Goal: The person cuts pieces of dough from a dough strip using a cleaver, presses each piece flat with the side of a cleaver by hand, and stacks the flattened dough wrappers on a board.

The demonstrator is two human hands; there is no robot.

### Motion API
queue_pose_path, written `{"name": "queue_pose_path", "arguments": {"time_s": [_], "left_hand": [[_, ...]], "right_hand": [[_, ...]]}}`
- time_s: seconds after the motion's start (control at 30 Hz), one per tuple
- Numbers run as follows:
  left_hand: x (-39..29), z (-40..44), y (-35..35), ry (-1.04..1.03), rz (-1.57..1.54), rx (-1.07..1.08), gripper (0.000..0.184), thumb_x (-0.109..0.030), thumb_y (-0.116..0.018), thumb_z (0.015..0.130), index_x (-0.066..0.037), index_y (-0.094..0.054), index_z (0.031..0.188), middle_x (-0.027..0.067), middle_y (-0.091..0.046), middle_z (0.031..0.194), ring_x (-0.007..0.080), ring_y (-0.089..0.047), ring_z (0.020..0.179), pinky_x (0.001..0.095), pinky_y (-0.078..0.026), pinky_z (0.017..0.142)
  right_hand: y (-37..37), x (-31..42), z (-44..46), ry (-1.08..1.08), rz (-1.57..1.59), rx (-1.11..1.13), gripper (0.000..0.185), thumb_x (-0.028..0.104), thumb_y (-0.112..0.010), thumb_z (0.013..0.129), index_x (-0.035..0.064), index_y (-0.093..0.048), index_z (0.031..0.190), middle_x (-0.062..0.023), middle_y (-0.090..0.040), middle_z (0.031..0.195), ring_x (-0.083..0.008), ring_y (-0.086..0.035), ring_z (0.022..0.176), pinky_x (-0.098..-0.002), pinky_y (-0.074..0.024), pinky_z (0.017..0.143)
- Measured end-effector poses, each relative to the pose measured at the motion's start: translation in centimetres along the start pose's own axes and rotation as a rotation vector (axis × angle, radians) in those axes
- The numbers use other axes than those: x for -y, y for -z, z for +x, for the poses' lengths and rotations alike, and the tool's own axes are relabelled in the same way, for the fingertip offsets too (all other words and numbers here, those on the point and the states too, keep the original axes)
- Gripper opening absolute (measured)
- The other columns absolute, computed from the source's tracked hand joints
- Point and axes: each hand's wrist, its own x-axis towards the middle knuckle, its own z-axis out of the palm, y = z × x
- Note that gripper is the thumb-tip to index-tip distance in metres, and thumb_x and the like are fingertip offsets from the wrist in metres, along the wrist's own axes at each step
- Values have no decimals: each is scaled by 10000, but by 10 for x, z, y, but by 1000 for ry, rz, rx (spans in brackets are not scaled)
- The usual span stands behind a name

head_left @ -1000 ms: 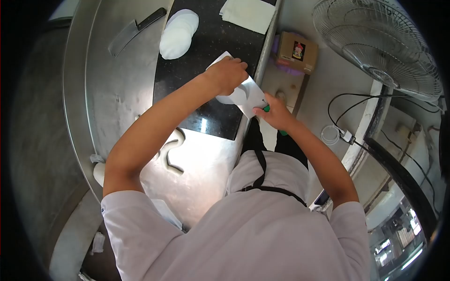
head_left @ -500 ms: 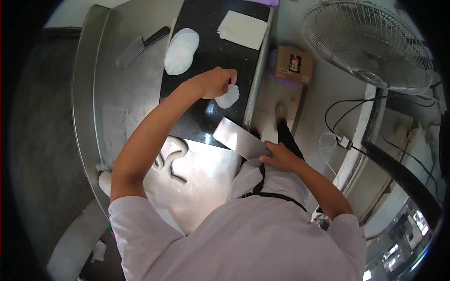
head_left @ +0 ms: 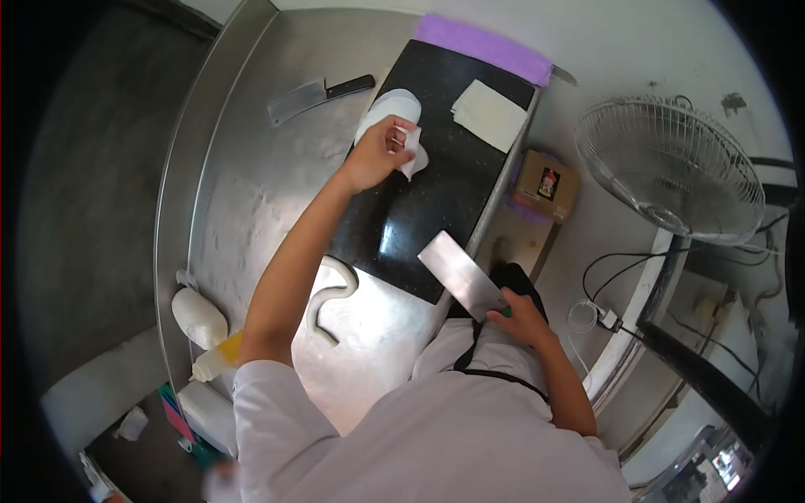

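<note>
My left hand (head_left: 379, 158) pinches a thin white dough wrapper (head_left: 412, 151) by its edge, just above a pile of round white wrappers (head_left: 394, 106) on the black board (head_left: 444, 189). Part of the pile is hidden behind my fingers. Low at the right, my right hand (head_left: 525, 320) grips a cleaver (head_left: 461, 275) by its green handle. Its broad blade points up and left, over the near right corner of the board. On the steel worktop below the board lies a curved rope of dough (head_left: 333, 292), partly covered by my left forearm.
A second cleaver (head_left: 299, 101) with a black handle rests on the steel worktop (head_left: 251, 180). A folded cream cloth (head_left: 490, 116) and a purple towel (head_left: 482, 48) lie at the far end. To the right are a fan (head_left: 671, 172) and a cardboard box (head_left: 546, 186). A yellow bottle (head_left: 218, 358) stands left.
My left hand has lifted the single wrapper off the board and carried it over to the pile. The cleaver stays in my right hand. The whole view has shifted.
</note>
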Motion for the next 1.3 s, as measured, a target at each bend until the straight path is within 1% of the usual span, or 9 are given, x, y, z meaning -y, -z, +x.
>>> {"name": "queue_pose_path", "arguments": {"time_s": [0.23,0.3,0.43,0.5,0.57,0.7,0.8,0.97,1.3], "left_hand": [[52,20,68,183,-80,-291,518,8,-723,824,-7,-515,1298,114,-610,1037,175,-649,844,300,-575,688],[80,13,80,487,10,-379,627,-53,-749,837,-26,-448,1386,148,-592,1123,212,-647,943,324,-597,743],[72,11,78,578,63,-501,648,-49,-739,811,18,-440,1382,170,-645,1045,257,-686,856,360,-607,729],[63,16,80,539,509,-430,584,-68,-734,813,21,-500,1341,196,-681,1067,293,-705,906,392,-586,796],[62,27,77,571,542,-481,520,-89,-730,810,12,-561,1291,198,-703,1085,311,-706,964,396,-558,865],[64,73,68,29,678,-456,554,-89,-766,816,-29,-564,1328,176,-645,1270,308,-613,1217,397,-495,1011],[44,105,54,-38,639,-355,637,-93,-796,789,-41,-530,1365,187,-621,1287,343,-597,1227,430,-481,1032],[31,113,25,502,896,-424,650,-123,-836,745,-8,-508,1295,264,-605,1181,442,-605,1118,487,-517,954],[27,110,32,551,832,-497,557,-209,-845,751,-22,-570,1198,196,-682,1078,357,-677,1009,430,-553,873]], "right_hand": [[32,1,54,106,-12,213,352,243,-756,893,-3,-528,1000,-267,-691,902,-472,-673,877,-484,-523,752],[53,7,72,100,-48,282,354,249,-757,891,0,-531,1000,-266,-692,898,-469,-675,872,-486,-525,750],[100,25,114,110,-87,373,364,260,-766,876,4,-540,1004,-266,-691,889,-464,-679,863,-489,-532,747],[113,16,136,101,-44,420,375,268,-769,868,4,-546,1012,-264,-690,890,-462,-679,866,-495,-534,753],[128,18,152,98,-80,430,378,267,-770,863,2,-550,1020,-260,-689,897,-458,-680,879,-496,-536,763],[144,26,173,103,-73,472,382,274,-765,865,3,-552,1028,-260,-686,899,-461,-677,888,-497,-535,770],[150,27,181,140,-114,478,387,282,-760,869,4,-552,1040,-262,-688,906,-465,-676,890,-494,-537,774],[157,36,184,107,-133,478,380,286,-750,875,12,-558,1056,-262,-695,925,-458,-680,892,-495,-542,783],[157,34,193,163,-88,444,371,267,-774,849,9,-549,991,-273,-682,879,-470,-675,871,-490,-540,739]]}}
